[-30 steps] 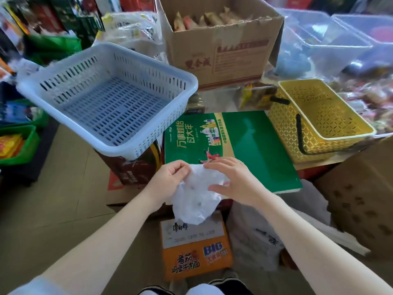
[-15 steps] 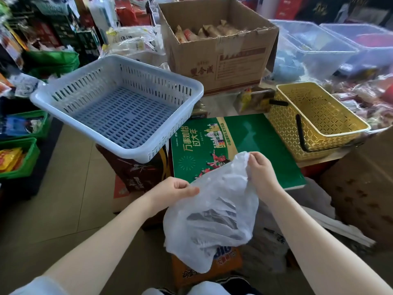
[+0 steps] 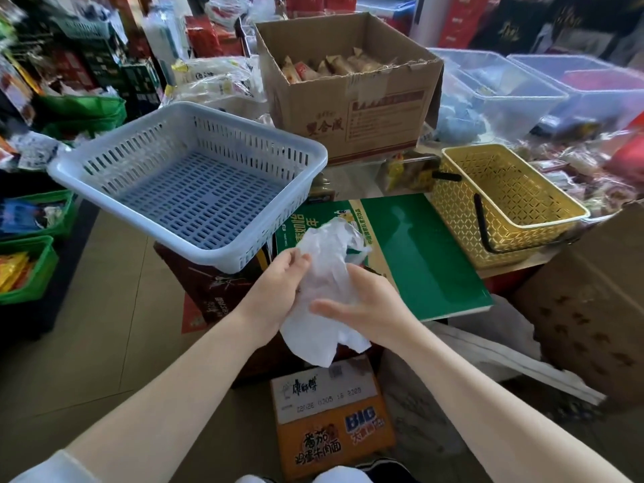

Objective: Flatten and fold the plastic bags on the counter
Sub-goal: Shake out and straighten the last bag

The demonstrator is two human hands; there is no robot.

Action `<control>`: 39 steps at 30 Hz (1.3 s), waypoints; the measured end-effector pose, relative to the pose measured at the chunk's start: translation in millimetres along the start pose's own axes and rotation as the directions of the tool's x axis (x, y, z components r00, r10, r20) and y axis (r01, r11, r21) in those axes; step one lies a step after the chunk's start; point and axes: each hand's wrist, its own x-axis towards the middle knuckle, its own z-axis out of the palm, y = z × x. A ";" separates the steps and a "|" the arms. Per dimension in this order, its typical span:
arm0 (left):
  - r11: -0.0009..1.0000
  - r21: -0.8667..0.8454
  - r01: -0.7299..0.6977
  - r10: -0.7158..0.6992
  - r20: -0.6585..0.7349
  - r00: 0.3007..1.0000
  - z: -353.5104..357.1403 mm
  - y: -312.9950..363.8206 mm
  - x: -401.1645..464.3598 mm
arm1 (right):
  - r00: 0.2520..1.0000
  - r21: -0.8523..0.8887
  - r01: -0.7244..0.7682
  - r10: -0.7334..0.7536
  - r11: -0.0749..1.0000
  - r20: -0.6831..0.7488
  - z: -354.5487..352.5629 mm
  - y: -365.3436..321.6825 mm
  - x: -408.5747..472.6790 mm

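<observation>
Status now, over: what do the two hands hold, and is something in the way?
Left hand and right hand both gripping white bag. Bag crumpled, held above green box, not flat yet. Nothing in the way.

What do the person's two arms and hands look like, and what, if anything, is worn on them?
Both forearms are bare. The left hand and right hand carry no gloves, rings, watch or bracelet. Only a pale, whitish sleeve edge shows on the upper left arm, at the frame's bottom corner.
</observation>
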 end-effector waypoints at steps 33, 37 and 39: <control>0.977 -0.073 0.201 -0.203 -0.024 0.979 16.8 -21.8 -9.2 | 0.940 -0.069 0.300 -0.307 0.952 -0.149 -29.3 48.6 -7.8; 0.830 0.557 0.041 -0.104 0.082 0.991 4.8 -34.7 -12.8 | 0.975 0.044 0.161 -0.152 0.986 -0.160 -30.1 43.6 -3.9; 0.674 0.726 -0.135 0.034 0.153 0.988 0.5 -38.9 -13.2 | 0.983 0.036 0.121 -0.115 0.992 -0.144 -28.4 41.8 -2.6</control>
